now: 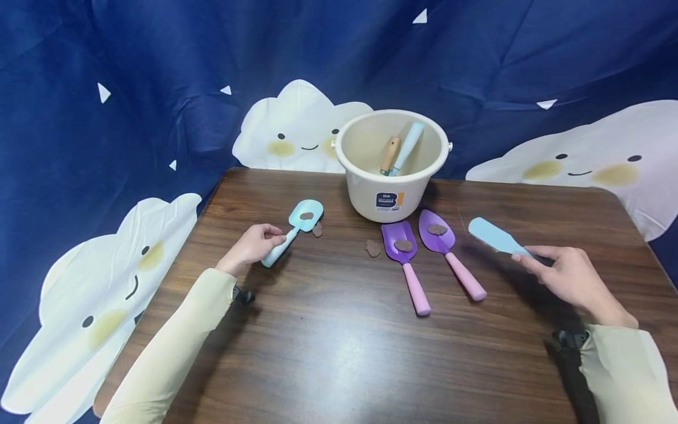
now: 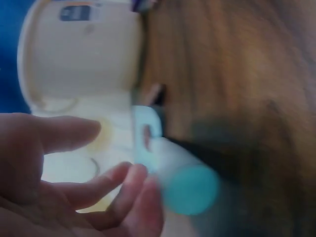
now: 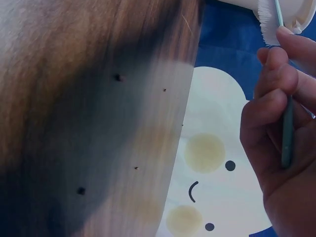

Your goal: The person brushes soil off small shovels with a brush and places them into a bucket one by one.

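My left hand [image 1: 255, 244] is at the handle of a light-blue toy shovel [image 1: 281, 247], which lies on the table's left side. In the left wrist view the thumb stands apart from the fingers, whose tips are by the handle [image 2: 190, 185]. A brown piece [image 1: 306, 216] lies in the shovel's scoop. My right hand [image 1: 569, 277] grips a light-blue brush [image 1: 495, 235] above the right side of the table. White bristles [image 3: 268, 22] show along the brush in the right wrist view, with curled fingers around its handle.
A cream bucket [image 1: 389, 188] holding a wooden handle [image 1: 390, 154] and a blue handle [image 1: 410, 144] stands at the back. Before it lie two purple shovels [image 1: 415, 288] [image 1: 465, 275] with brown pieces in them. Loose brown pieces [image 1: 373, 248] and small crumbs [image 3: 81, 190] lie on the table.
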Demonstrator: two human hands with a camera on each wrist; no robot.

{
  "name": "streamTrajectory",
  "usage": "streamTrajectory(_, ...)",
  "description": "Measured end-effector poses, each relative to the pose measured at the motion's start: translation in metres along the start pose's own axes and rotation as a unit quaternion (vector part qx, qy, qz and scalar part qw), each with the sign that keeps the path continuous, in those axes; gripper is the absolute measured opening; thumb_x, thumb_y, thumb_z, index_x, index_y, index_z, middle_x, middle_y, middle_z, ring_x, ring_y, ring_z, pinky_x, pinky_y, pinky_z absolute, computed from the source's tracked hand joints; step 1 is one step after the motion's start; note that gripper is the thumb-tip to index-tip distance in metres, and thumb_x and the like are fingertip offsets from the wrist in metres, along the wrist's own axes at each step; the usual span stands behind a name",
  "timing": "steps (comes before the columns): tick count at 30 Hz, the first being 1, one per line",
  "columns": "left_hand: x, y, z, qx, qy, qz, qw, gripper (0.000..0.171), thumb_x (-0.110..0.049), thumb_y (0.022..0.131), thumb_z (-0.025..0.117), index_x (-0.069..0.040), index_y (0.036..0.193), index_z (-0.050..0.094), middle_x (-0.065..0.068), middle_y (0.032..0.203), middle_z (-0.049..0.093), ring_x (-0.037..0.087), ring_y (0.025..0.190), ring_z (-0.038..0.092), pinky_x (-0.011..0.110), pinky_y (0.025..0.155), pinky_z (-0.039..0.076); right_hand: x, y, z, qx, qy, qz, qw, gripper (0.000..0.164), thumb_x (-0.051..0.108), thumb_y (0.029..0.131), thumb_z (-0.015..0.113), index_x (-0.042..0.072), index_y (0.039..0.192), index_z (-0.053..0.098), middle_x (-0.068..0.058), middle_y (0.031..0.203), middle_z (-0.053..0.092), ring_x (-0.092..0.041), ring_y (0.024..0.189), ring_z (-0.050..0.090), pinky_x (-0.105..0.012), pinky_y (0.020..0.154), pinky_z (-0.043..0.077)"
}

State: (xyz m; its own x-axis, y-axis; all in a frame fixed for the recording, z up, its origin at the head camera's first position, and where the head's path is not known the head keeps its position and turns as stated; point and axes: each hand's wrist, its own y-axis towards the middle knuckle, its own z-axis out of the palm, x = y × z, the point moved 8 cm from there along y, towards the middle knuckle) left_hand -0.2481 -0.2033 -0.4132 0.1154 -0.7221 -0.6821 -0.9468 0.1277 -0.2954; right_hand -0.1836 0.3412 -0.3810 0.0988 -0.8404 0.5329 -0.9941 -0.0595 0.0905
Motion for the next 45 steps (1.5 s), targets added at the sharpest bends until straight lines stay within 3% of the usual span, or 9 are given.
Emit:
streamTrajectory(7, 0.016, 0.005, 0.01, -0.016, 0.08, -0.012, 0.9966, 0.045, -0.021, 0.094, 0.056, 0.008, 0.128, 0.053, 0.025, 0.119, 0.063, 0.034, 0.109, 0.06, 0.045, 0.094, 0.049, -0.002, 0.0, 0.004, 0.004, -0.001, -0.003, 1.0, 0.042, 0.034, 0.09, 0.067, -0.003, 0.108, 0.07, -0.005, 0.056, 0.064, -0.002, 0.048, 0.052, -0.017, 0.049, 0.034)
streamTrajectory(12, 0.015, 0.008, 0.015, -0.016, 0.088, -0.001, 0.996, 0.045, -0.015, 0.092, 0.056, 0.01, 0.13, 0.051, 0.025, 0.116, 0.064, 0.034, 0.107, 0.061, 0.044, 0.094, 0.049, -0.002, 0.0, 0.006, 0.009, 0.0, 0.002, 1.0, 0.041, 0.033, 0.09, 0.068, -0.003, 0.109, 0.07, -0.004, 0.057, 0.064, -0.001, 0.049, 0.052, -0.015, 0.051, 0.035)
streamTrajectory(17, 0.016, 0.009, 0.018, 0.002, 0.06, -0.02, 0.998, 0.048, -0.014, 0.09, 0.057, 0.007, 0.133, 0.049, 0.024, 0.118, 0.063, 0.032, 0.106, 0.061, 0.04, 0.09, 0.051, 0.0, 0.0, 0.008, 0.011, 0.002, -0.004, 1.0, 0.041, 0.033, 0.09, 0.067, -0.004, 0.109, 0.069, -0.005, 0.057, 0.064, -0.001, 0.049, 0.052, -0.016, 0.05, 0.035)
streamTrajectory(21, 0.021, 0.012, 0.023, 0.026, 0.008, -0.047, 0.9985, 0.048, -0.016, 0.091, 0.057, 0.007, 0.132, 0.048, 0.021, 0.117, 0.061, 0.026, 0.101, 0.059, 0.032, 0.084, 0.05, 0.002, 0.0, 0.009, 0.013, 0.008, 0.0, 1.0, 0.041, 0.034, 0.09, 0.067, -0.003, 0.108, 0.07, -0.005, 0.056, 0.063, -0.001, 0.049, 0.051, -0.017, 0.049, 0.035)
streamTrajectory(24, 0.021, 0.013, 0.027, 0.052, -0.043, -0.06, 0.9959, 0.042, -0.017, 0.092, 0.055, 0.008, 0.125, 0.052, 0.015, 0.105, 0.061, 0.018, 0.088, 0.058, 0.025, 0.074, 0.05, 0.002, 0.0, 0.011, 0.019, 0.011, 0.008, 1.0, 0.043, 0.035, 0.091, 0.067, -0.004, 0.109, 0.069, -0.005, 0.057, 0.063, -0.002, 0.05, 0.051, -0.019, 0.048, 0.035)
streamTrajectory(27, 0.019, 0.012, 0.031, 0.083, -0.106, -0.071, 0.9883, 0.036, -0.015, 0.09, 0.052, 0.011, 0.114, 0.058, 0.008, 0.089, 0.06, 0.012, 0.072, 0.054, 0.022, 0.063, 0.048, 0.002, -0.001, 0.011, 0.022, 0.013, 0.011, 1.0, 0.044, 0.035, 0.091, 0.066, -0.004, 0.11, 0.069, -0.006, 0.057, 0.063, -0.002, 0.05, 0.051, -0.02, 0.047, 0.035)
streamTrajectory(30, 0.018, 0.011, 0.036, 0.111, -0.169, -0.079, 0.9762, 0.034, -0.012, 0.088, 0.05, 0.013, 0.108, 0.06, 0.006, 0.083, 0.058, 0.009, 0.067, 0.052, 0.021, 0.06, 0.048, 0.002, 0.0, 0.012, 0.023, 0.014, 0.008, 1.0, 0.044, 0.034, 0.091, 0.067, -0.005, 0.11, 0.068, -0.006, 0.058, 0.063, -0.002, 0.05, 0.051, -0.02, 0.047, 0.035)
streamTrajectory(39, 0.018, 0.011, 0.047, 0.163, -0.271, -0.085, 0.9449, 0.036, -0.013, 0.097, 0.05, 0.016, 0.118, 0.054, 0.01, 0.103, 0.056, 0.012, 0.082, 0.053, 0.022, 0.071, 0.05, 0.009, 0.001, 0.014, 0.027, 0.015, -0.005, 1.0, 0.043, 0.034, 0.091, 0.066, -0.004, 0.111, 0.069, -0.006, 0.063, 0.066, -0.002, 0.051, 0.052, -0.019, 0.047, 0.036)
streamTrajectory(45, 0.016, 0.007, 0.049, 0.173, -0.306, -0.086, 0.9321, 0.038, -0.011, 0.097, 0.052, 0.016, 0.124, 0.051, 0.009, 0.103, 0.059, 0.012, 0.083, 0.054, 0.021, 0.07, 0.05, 0.021, 0.003, 0.014, 0.017, 0.017, -0.019, 1.0, 0.04, 0.035, 0.09, 0.068, 0.001, 0.109, 0.071, -0.003, 0.057, 0.064, -0.002, 0.05, 0.052, -0.018, 0.049, 0.037)
